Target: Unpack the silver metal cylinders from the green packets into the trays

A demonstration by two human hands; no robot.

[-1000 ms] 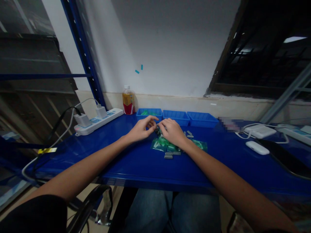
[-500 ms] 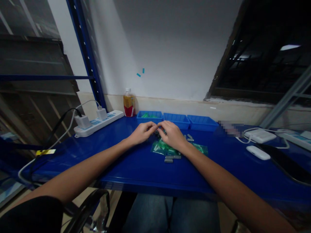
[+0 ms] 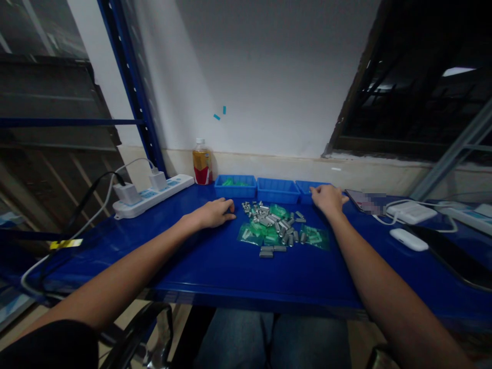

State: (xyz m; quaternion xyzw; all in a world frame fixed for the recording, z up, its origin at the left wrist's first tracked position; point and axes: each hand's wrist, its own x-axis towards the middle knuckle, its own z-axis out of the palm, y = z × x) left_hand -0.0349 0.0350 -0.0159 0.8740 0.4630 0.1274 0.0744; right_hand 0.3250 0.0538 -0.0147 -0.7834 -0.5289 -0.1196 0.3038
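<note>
My left hand (image 3: 215,213) rests low over the table, left of the pile. Its fingers are bent, with a gap between thumb and forefinger and nothing visible in them. My right hand (image 3: 329,199) is at the front of the right blue bin (image 3: 303,199), its fingertips together over the rim; whatever they hold is hidden. Between the hands lie many small silver metal cylinders (image 3: 284,225), heaped with green plastic bags (image 3: 251,234) holding pale pieces. Several cylinders (image 3: 266,254) lie apart at the near side.
The left blue bin (image 3: 235,192) holds green pieces; the middle blue bin (image 3: 277,193) stands beside it. A drink bottle (image 3: 202,163) and a power strip (image 3: 154,197) are at the left. Rightward lie a white charger (image 3: 412,213), a white case (image 3: 408,241) and a black phone (image 3: 453,259).
My hands were together above the pile and have parted. The right hand has moved right to the right bin; the left has drawn back left, uncovering the cylinders.
</note>
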